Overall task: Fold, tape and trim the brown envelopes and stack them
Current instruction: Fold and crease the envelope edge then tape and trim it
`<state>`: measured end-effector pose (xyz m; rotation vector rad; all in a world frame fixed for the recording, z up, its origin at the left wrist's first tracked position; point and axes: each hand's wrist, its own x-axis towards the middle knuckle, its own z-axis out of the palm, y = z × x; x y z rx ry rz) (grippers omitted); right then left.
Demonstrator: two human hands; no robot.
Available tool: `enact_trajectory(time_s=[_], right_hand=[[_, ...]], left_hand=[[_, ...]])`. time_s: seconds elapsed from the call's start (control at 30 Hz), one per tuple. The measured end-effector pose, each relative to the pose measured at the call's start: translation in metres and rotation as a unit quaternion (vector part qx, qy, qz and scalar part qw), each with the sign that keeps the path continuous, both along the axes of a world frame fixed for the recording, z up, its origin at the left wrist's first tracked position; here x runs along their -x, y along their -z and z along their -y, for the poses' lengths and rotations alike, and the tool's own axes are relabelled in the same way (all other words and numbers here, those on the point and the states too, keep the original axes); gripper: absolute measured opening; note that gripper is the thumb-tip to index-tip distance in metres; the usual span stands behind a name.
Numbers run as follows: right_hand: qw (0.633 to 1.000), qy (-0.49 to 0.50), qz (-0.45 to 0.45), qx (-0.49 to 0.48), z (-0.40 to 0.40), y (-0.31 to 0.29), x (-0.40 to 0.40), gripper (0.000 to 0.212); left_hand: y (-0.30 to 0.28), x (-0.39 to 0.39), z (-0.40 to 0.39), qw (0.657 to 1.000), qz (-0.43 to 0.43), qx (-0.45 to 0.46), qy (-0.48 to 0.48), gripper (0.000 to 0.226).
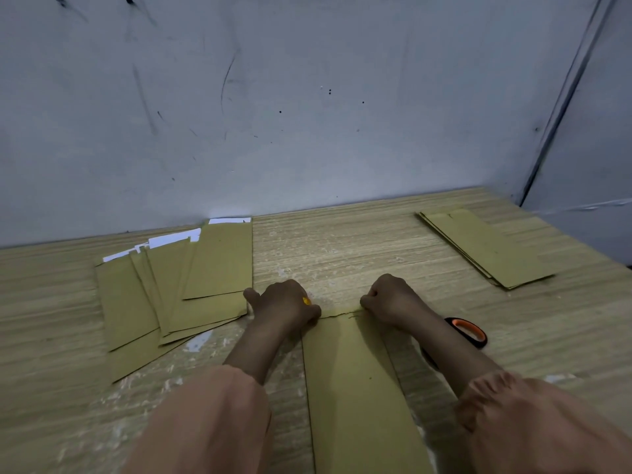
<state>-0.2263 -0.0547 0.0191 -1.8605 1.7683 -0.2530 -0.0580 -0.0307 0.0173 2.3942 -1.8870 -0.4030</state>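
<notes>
Envelope (355,381) lies lengthwise in the lower middle of the frame on a pale wood-grain table (342,248), its near end cut off by the bottom edge. Both hands sit at its far end, which looks ragged or creased between them. Left hand (284,304) has its fingers curled under, knuckles up, thumb sticking out toward the left; a speck of yellow (306,300) shows at its knuckles (too small to say what it is, or whether the hand grips it). Right hand (390,299) is bunched in a fist over the envelope's far right corner; whether the fingers pinch the paper is hidden beneath the hand. Loose peach sleeves (212,422) fill the lower corners of the frame and cover part of the envelope's sides.

Left of centre, a fanned pile (164,295) of brown envelopes spreads toward the wall, white paper (174,239) peeking out at their far ends. In the upper right of the table a neater stack (489,248) lies at an angle, well apart from the hands. Just right of the right forearm, scissors (466,331) with a black-and-orange handle show; the blades are hidden behind the arm. A scuffed grey wall (307,97) fills the upper half of the frame.
</notes>
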Motion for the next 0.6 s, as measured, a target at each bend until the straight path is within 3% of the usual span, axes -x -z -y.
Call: enact_trajectory(time_s=[0.13, 0.6], right_hand=[[1.000, 0.004, -0.005, 0.005, 0.0004, 0.0019, -0.0005, 0.039], [0.997, -0.020, -0.058, 0.040, -0.0042, 0.0028, -0.0069, 0.039]], left_hand=[[0.0000, -0.0004, -0.0010, 1.000, -0.009, 0.006, 0.003, 0.017], [0.0001, 0.0031, -0.0063, 0.999, -0.005, 0.032, 0.000, 0.019]])
